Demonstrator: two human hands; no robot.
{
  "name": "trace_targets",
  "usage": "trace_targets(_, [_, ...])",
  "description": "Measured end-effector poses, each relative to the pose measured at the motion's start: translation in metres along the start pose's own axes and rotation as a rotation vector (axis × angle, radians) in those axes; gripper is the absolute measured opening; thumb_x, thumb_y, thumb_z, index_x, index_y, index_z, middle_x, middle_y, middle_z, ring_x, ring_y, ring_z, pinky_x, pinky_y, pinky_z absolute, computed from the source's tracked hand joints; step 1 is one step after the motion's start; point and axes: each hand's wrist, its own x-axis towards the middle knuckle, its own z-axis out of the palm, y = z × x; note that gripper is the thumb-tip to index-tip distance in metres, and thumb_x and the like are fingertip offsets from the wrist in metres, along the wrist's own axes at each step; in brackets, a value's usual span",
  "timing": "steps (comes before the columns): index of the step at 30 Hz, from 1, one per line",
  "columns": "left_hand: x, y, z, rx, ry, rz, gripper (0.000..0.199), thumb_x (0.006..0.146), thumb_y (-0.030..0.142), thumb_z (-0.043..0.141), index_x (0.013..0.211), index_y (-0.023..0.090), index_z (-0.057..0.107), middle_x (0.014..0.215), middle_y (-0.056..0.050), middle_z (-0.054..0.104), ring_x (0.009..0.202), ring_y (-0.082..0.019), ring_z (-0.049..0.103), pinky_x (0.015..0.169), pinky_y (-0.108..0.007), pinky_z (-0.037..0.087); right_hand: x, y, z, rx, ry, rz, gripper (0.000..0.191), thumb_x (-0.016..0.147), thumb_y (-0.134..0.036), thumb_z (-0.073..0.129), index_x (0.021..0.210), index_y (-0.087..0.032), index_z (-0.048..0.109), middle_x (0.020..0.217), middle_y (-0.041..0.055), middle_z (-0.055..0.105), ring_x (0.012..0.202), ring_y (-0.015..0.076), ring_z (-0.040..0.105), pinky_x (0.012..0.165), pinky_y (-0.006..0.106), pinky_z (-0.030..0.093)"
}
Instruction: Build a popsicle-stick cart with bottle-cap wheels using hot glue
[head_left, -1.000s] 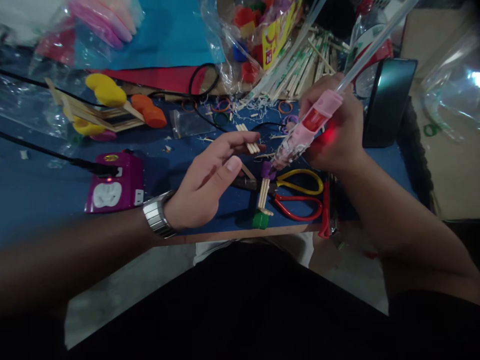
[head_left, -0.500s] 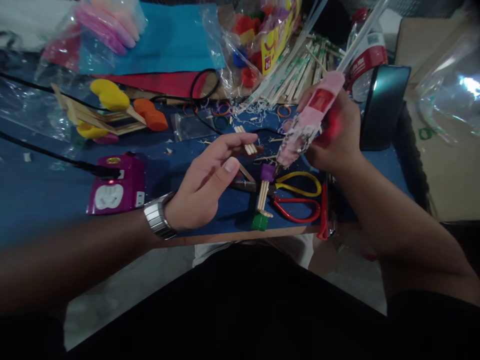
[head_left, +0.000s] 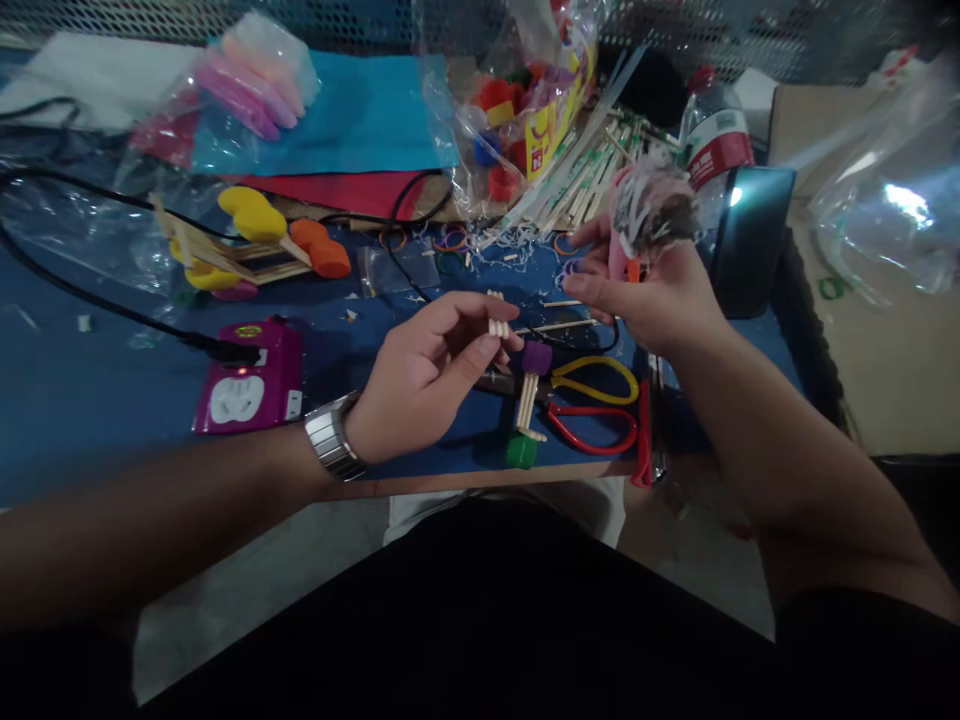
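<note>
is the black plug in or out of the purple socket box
In: the black plug sits against the purple socket box, no prongs showing, with a red light glowing beside it.

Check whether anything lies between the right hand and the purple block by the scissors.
Yes: a loose thin stick and a loop of black cable lie between the right hand, which holds the pink glue gun, and the purple block. Nothing taller shows there.

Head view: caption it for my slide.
Left hand holds short pale wooden sticks; right hand holds a pink plastic glue gun.
</note>
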Motion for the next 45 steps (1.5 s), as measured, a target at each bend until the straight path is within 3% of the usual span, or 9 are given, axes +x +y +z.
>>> trace_targets(5, [0.001, 0.005, 0.001, 0.081, 0.011, -0.025, 0.022, 0.117, 0.039, 0.075, 0.124, 0.02, 0.084, 0.091, -0.005, 0.086, 0.08, -0.016, 0.084, 0.071, -0.025, 0.071, -0.005, -0.006, 0.007, 0.09, -0.063, 0.11, 0.062, 0.071, -0.057, 0.114, 0.112, -0.031, 0.076, 0.078, -0.0065, 0.052, 0.056, 0.0099, 0.048, 0.046, 0.032, 0.048])
trace_targets(12, [0.002, 0.011, -0.002, 0.262, 0.057, 0.012, 0.023, 0.111, 0.047, 0.082, 0.115, 0.026, 0.091, 0.104, -0.006, 0.091, 0.083, -0.018, 0.084, 0.072, -0.03, 0.071, -0.001, 0.003, 0.006, 0.023, 0.0, 0.096, 0.053, 0.079, -0.06, 0.109, 0.106, -0.031, 0.074, 0.079, -0.0038, 0.054, 0.059, 0.0138, 0.053, 0.048, 0.036, 0.051])
trace_targets(19, [0.004, 0.004, 0.0, 0.087, 0.036, -0.058, 0.026, 0.11, 0.05, 0.084, 0.112, 0.024, 0.088, 0.106, -0.007, 0.092, 0.082, -0.02, 0.086, 0.066, -0.031, 0.072, 0.02, 0.033, -0.001, -0.102, 0.041, -0.009, 0.058, 0.081, -0.075, 0.1, 0.099, -0.032, 0.065, 0.075, -0.003, 0.065, 0.054, 0.0173, 0.056, 0.048, 0.038, 0.05])
trace_targets(23, [0.005, 0.003, 0.002, 0.079, -0.003, -0.093, 0.029, 0.109, 0.052, 0.083, 0.108, 0.024, 0.087, 0.097, -0.006, 0.091, 0.076, -0.019, 0.084, 0.06, -0.03, 0.069, 0.024, 0.032, -0.002, -0.232, 0.017, -0.045, 0.052, 0.089, -0.074, 0.092, 0.093, -0.031, 0.062, 0.075, -0.0011, 0.065, 0.06, 0.021, 0.063, 0.057, 0.042, 0.058])
trace_targets(27, [0.005, 0.005, 0.002, 0.14, -0.062, -0.083, 0.023, 0.109, 0.048, 0.083, 0.106, 0.026, 0.089, 0.095, -0.004, 0.092, 0.077, -0.02, 0.086, 0.068, -0.032, 0.074, 0.023, 0.032, -0.003, -0.493, 0.086, -0.116, 0.041, 0.093, -0.053, 0.09, 0.085, -0.032, 0.056, 0.075, 0.0014, 0.062, 0.076, 0.0281, 0.068, 0.076, 0.051, 0.064])
trace_targets(31, [0.006, 0.007, 0.003, 0.219, -0.115, -0.056, 0.015, 0.108, 0.043, 0.084, 0.108, 0.031, 0.092, 0.103, -0.002, 0.094, 0.086, -0.023, 0.09, 0.078, -0.035, 0.077, 0.03, 0.042, -0.005, -0.702, 0.13, -0.198, 0.048, 0.091, -0.037, 0.087, 0.08, -0.032, 0.041, 0.081, 0.0041, 0.061, 0.091, 0.0321, 0.067, 0.091, 0.056, 0.062])
trace_targets(45, [0.008, 0.009, 0.003, 0.353, -0.146, 0.043, 0.013, 0.109, 0.042, 0.083, 0.107, 0.034, 0.093, 0.107, -0.001, 0.094, 0.091, -0.024, 0.09, 0.08, -0.035, 0.075, 0.034, 0.047, -0.005, -0.758, 0.093, -0.204, 0.049, 0.095, -0.043, 0.08, 0.082, -0.034, 0.034, 0.092, 0.007, 0.063, 0.1, 0.0336, 0.061, 0.095, 0.058, 0.057])
